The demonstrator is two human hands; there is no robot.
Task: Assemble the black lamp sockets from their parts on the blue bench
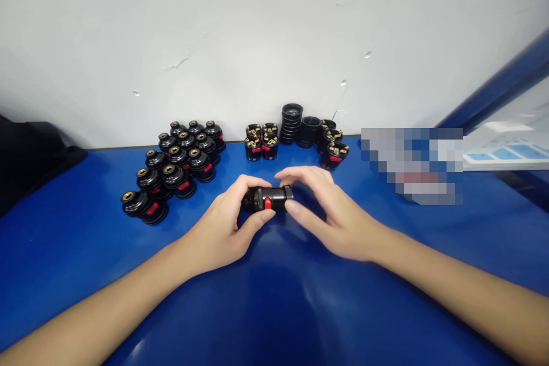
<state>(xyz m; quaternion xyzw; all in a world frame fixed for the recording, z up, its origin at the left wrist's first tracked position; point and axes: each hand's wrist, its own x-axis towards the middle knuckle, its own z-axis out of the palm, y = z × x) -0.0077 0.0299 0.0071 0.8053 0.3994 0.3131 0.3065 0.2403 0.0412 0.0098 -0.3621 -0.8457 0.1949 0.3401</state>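
Bare blue table (274,309) lay open nearer the person than the black lamp socket (269,199), which lay sideways at mid-table, red tab showing. The left hand (223,226) pinched one end, the right hand (330,214) the other. Finished sockets (175,168) clustered left of it, unfinished parts (300,131) behind. No writing was legible.

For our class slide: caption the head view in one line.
Both hands hold a black socket over the blue table.
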